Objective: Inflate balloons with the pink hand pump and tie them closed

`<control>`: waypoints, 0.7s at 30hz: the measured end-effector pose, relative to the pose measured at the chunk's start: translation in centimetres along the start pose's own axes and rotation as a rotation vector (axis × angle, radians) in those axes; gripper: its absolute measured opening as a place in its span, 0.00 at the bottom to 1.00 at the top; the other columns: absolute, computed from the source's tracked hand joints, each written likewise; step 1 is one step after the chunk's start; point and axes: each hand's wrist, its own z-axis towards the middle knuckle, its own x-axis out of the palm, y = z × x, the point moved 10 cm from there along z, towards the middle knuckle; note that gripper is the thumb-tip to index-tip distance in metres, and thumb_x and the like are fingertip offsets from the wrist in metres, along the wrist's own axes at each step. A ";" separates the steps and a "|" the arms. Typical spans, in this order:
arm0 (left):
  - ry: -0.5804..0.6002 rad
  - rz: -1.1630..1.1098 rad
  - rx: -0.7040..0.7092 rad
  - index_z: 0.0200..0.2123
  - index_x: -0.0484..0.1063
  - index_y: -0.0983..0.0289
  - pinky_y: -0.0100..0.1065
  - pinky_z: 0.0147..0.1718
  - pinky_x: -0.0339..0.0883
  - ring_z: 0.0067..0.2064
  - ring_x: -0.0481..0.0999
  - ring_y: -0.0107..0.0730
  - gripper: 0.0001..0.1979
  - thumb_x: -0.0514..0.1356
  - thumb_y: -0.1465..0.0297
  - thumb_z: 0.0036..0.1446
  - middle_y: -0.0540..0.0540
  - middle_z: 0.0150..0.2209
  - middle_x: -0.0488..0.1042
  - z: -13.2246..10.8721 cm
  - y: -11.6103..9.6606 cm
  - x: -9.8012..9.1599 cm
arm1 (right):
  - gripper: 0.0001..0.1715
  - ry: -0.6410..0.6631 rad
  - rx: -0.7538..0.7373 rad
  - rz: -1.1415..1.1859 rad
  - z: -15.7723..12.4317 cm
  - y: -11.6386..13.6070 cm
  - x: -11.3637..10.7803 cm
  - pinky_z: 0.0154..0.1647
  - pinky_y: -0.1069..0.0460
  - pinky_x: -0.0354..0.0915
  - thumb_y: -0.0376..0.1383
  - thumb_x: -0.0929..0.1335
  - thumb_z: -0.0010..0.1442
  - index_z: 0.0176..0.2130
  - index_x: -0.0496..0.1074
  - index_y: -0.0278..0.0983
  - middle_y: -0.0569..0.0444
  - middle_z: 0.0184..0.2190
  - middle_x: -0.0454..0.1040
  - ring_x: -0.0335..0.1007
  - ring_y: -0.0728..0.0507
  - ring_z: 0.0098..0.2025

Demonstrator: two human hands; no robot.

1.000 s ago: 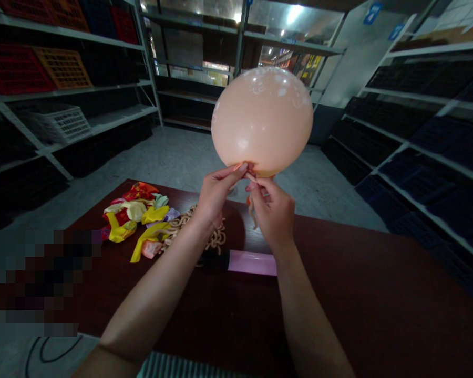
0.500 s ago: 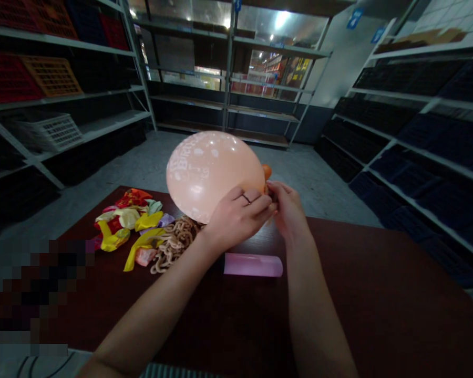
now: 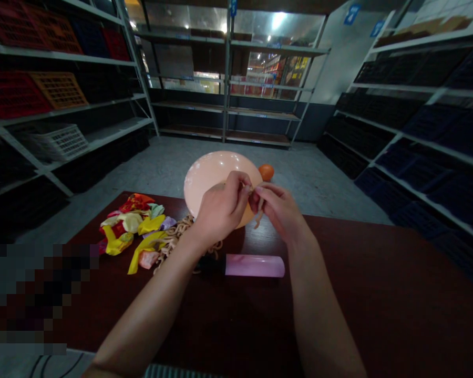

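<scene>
Thumb meets forefinger on my left grip [image 3: 222, 209], pinched closed at the near side of a glossy, peach-coloured inflated balloon [image 3: 201, 176], probably on its neck, though the hold is partly hidden. My right grip [image 3: 280, 209] sits just beside it, closed on a thin beige strand [image 3: 257, 219] that dangles below. The balloon hangs just beyond both, pale print curving over its far left side. I judge it almost weightless, springy and easily burst, so I'd take hold only at the neck, with soft pads and no nails. The strand looks limp and stretchy. A smooth orange bulb [image 3: 266, 172] shows beyond the right grip; I can't tell whether it's joined on. Left of my left grip, crumpled, multicoloured rubbery pieces [image 3: 136, 223] and beige wormlike coils [image 3: 173, 239] lie on the dark reddish-brown worktop [image 3: 236, 325]. Below both grips lies a smooth, translucent pink cylinder [image 3: 254, 265].
</scene>
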 end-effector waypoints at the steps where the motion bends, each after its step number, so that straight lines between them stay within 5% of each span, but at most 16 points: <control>1: 0.027 0.016 0.030 0.50 0.63 0.63 0.38 0.34 0.66 0.34 0.75 0.36 0.09 0.51 0.69 0.68 0.55 0.33 0.74 0.0 -0.2 0.3 | 0.14 -0.001 -0.014 -0.024 -0.1 0.2 0.0 0.29 0.53 0.59 0.43 0.70 0.57 0.25 0.71 0.39 0.60 0.21 0.68 0.62 0.51 0.25; 5: 0.062 0.061 0.131 0.56 0.62 0.65 0.40 0.40 0.68 0.40 0.75 0.38 0.16 0.56 0.70 0.66 0.58 0.38 0.75 0.0 -0.4 0.6 | 0.17 -0.011 -0.069 -0.111 -0.3 1.2 0.0 0.32 0.53 0.61 0.44 0.68 0.60 0.24 0.69 0.39 0.59 0.22 0.68 0.62 0.50 0.27; 11: 0.035 0.091 0.168 0.42 0.66 0.64 0.39 0.40 0.67 0.39 0.75 0.37 0.05 0.54 0.68 0.70 0.59 0.37 0.76 0.1 0.0 0.7 | 0.23 -0.042 -0.073 -0.119 -0.6 1.5 -0.1 0.32 0.52 0.63 0.50 0.67 0.64 0.24 0.68 0.39 0.58 0.23 0.69 0.64 0.50 0.27; 18: -0.050 -0.268 -0.045 0.41 0.64 0.61 0.33 0.35 0.65 0.34 0.72 0.30 0.04 0.54 0.67 0.69 0.54 0.34 0.72 0.4 2.1 -0.4 | 0.13 0.026 -0.026 -0.094 -0.3 0.4 0.2 0.32 0.52 0.66 0.45 0.70 0.60 0.36 0.73 0.38 0.57 0.27 0.75 0.70 0.50 0.27; 21: -0.061 -0.472 -0.135 0.40 0.66 0.62 0.32 0.36 0.65 0.34 0.70 0.29 0.06 0.55 0.65 0.68 0.52 0.33 0.70 0.4 3.4 -0.5 | 0.17 0.070 0.021 -0.127 -0.4 0.2 0.5 0.34 0.50 0.69 0.41 0.72 0.57 0.46 0.70 0.40 0.58 0.27 0.77 0.73 0.48 0.28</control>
